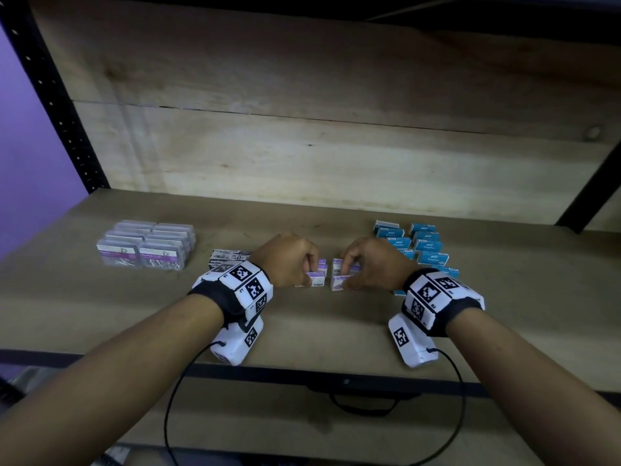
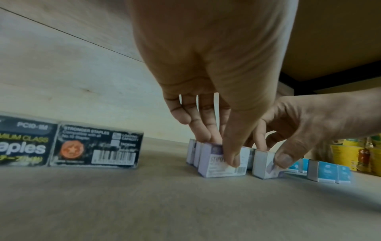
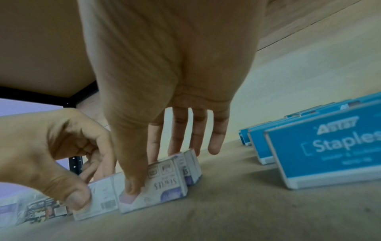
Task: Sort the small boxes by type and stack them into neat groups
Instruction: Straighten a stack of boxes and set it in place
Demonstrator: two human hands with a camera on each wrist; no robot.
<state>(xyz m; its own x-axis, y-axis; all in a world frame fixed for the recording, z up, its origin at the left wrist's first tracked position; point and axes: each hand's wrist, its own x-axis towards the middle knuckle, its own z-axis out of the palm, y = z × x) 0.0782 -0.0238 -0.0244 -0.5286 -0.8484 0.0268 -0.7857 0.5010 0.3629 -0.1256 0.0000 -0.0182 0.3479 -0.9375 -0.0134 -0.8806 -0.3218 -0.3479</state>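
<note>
Wooden shelf (image 1: 302,338), plank back (image 1: 302,95), purple wall (image 1: 27,146)

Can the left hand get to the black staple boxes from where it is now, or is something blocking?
Probably yes. The black staple boxes sit just left of the left hand with bare shelf between them in the left wrist view. But that hand is pinching a group of white-purple boxes, so it must let go first.

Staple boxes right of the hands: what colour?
Blue with white lettering, the staple boxes show best in the right wrist view.
</note>
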